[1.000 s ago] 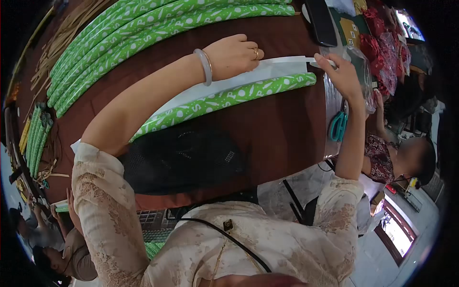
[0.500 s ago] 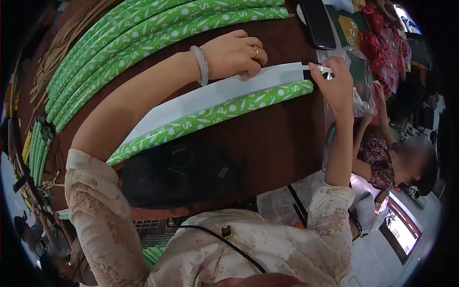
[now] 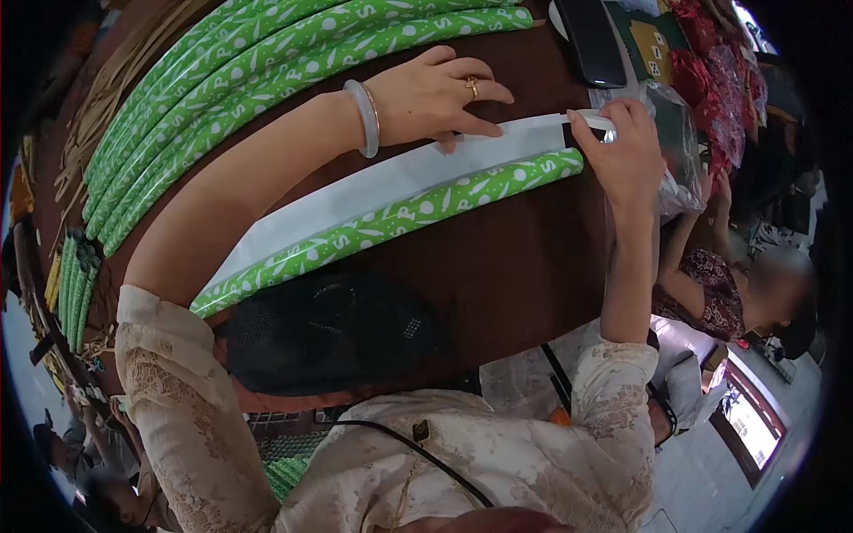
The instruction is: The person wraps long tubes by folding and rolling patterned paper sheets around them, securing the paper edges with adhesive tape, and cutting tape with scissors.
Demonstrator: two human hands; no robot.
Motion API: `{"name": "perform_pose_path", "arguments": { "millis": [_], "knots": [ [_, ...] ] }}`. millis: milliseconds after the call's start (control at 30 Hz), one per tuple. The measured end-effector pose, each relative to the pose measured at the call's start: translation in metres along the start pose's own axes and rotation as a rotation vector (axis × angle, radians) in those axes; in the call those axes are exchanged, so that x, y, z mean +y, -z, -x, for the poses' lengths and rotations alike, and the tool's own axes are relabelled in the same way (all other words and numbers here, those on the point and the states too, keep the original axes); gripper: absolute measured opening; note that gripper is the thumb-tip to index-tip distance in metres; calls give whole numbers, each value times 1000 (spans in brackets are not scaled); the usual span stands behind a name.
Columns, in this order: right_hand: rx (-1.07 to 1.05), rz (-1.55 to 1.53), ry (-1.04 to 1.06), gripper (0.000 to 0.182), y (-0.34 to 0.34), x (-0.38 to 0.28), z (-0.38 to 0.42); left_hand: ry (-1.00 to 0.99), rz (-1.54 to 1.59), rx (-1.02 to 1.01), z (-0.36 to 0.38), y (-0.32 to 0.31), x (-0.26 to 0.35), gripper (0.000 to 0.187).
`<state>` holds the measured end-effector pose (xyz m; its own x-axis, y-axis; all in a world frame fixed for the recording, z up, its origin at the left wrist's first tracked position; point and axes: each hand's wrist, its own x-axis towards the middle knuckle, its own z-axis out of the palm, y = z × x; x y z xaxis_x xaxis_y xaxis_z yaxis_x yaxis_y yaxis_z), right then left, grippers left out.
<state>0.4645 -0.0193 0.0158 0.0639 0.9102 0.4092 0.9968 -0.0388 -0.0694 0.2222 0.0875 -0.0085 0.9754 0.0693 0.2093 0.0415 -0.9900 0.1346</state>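
A sheet of green-and-white patterned wrapping paper (image 3: 391, 224), partly rolled into a tube, lies slantwise across the brown table with its white underside (image 3: 338, 195) showing along the far side. My left hand (image 3: 431, 96), with a bangle and a ring, rests over the far edge of that white side. Its fingers are spread and its thumb lies on the paper. At the paper's right end, my right hand (image 3: 626, 147) has thumb and fingers closed on a narrow white strip (image 3: 602, 130). A small black patch shows just beside it.
Several finished green rolls (image 3: 311, 75) lie along the back, beside brown paper strips (image 3: 115, 98). A phone (image 3: 593, 44) is at the back right, near clear plastic (image 3: 671, 133) and red packets (image 3: 697, 75). A black mesh bag (image 3: 329, 333) sits in front. Another person (image 3: 711, 284) works at right.
My left hand has opened from curled fingers, its fingers now stretched toward the right. My right hand keeps its pinch at the paper's end, barely shifted.
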Motion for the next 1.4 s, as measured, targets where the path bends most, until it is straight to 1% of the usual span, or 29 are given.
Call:
{"name": "perform_pose_path", "arguments": {
  "millis": [167,367,433,633,767,833,967,1033,1133,1167,1333,1400],
  "knots": [
    [39,26,20,29,-4,3,2,-30,-63,-20,-3,1,1,46],
    [17,93,23,28,-6,1,0,-98,-76,-91,-3,-2,-2,46],
    [-30,121,-9,29,-3,-2,-2,-98,-36,-140,-4,-1,-2,46],
    [-56,177,-21,29,-1,-7,-2,-112,-35,-140,-5,-1,-3,44],
    [-33,192,-4,30,-3,-8,-2,-128,-8,-149,-7,0,-7,42],
    [-47,192,-34,30,-3,-10,0,-139,-16,-171,-9,2,-5,41],
    [12,231,-9,28,-8,-13,1,-139,-26,-200,-11,4,-5,40],
    [7,244,-14,29,-8,-15,0,-75,95,-214,-16,3,-3,36],
    [-7,226,-9,30,-7,-14,-1,-78,23,-175,-26,2,0,35],
    [-2,220,-7,30,-10,-12,0,-102,-10,-133,-30,-3,1,37],
    [-37,235,-18,30,-7,-16,-2,-67,-51,-104,-41,-8,4,44],
    [-44,229,-12,30,-9,-12,-2,-46,-58,-196,-48,-9,4,48]
  ]
}}
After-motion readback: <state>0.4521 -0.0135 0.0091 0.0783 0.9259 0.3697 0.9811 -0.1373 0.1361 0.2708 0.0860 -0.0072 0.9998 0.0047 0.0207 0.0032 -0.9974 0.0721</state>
